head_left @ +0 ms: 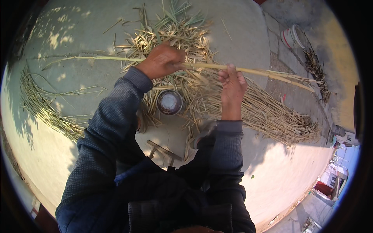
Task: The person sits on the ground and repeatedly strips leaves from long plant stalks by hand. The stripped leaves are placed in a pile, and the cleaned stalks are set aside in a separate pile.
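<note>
A long, pale plant stalk (206, 66) stretches across in front of me, its thin greenish tip on the left and its split, leafy end on the right. My left hand (163, 60) is closed in a fist around its middle. Further right, my right hand (234, 82) pinches the same stalk between thumb and fingers. Beneath the hands lies a heap of dry husks and leaves (176, 40). An open round can (169, 102) stands between my feet, just below the stalk.
A large bundle of dry stalks (272, 116) lies to the right, and a thinner, greener bundle (42, 105) to the left. A small wooden stool or frame (165, 150) is between my legs. At the far right a white bucket (294, 37) stands beside dark twigs (315, 68).
</note>
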A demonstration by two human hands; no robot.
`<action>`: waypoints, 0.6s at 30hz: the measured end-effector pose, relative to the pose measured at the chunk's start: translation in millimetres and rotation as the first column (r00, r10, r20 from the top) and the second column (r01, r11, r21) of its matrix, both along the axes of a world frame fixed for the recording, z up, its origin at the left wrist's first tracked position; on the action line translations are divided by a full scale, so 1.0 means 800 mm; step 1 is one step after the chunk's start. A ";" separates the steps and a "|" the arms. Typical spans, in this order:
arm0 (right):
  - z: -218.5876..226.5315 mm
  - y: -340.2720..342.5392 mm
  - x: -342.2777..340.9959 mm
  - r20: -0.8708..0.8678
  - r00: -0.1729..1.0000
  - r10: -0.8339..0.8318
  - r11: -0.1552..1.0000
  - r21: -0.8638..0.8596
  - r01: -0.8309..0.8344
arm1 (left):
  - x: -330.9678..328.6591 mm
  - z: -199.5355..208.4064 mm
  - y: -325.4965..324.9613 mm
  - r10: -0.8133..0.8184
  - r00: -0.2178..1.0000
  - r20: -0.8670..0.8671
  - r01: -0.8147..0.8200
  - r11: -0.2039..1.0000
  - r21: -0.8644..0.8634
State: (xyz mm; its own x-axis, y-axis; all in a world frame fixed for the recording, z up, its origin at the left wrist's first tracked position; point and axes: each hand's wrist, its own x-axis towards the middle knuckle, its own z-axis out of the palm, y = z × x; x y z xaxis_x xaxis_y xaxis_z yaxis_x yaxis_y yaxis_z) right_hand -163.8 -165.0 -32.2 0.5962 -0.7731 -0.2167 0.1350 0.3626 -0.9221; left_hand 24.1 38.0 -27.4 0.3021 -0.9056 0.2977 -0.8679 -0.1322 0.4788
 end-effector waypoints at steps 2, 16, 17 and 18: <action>-0.003 -0.003 -0.002 -0.018 0.999 0.042 0.999 0.022 -0.042 | 0.002 0.000 0.006 0.006 0.999 0.039 -0.006 1.000 0.011; 0.000 -0.006 -0.013 -0.046 0.941 0.336 0.934 0.146 -0.326 | -0.006 -0.007 -0.002 0.000 0.852 -0.523 0.056 0.994 0.092; 0.001 -0.010 -0.014 -0.081 0.933 0.351 0.930 0.146 -0.337 | -0.004 -0.005 0.000 -0.017 0.827 -0.562 0.067 0.995 0.068; 0.002 -0.016 -0.016 -0.091 0.923 0.374 0.922 0.144 -0.359 | -0.001 -0.002 0.002 -0.024 0.796 -0.604 0.077 0.995 0.062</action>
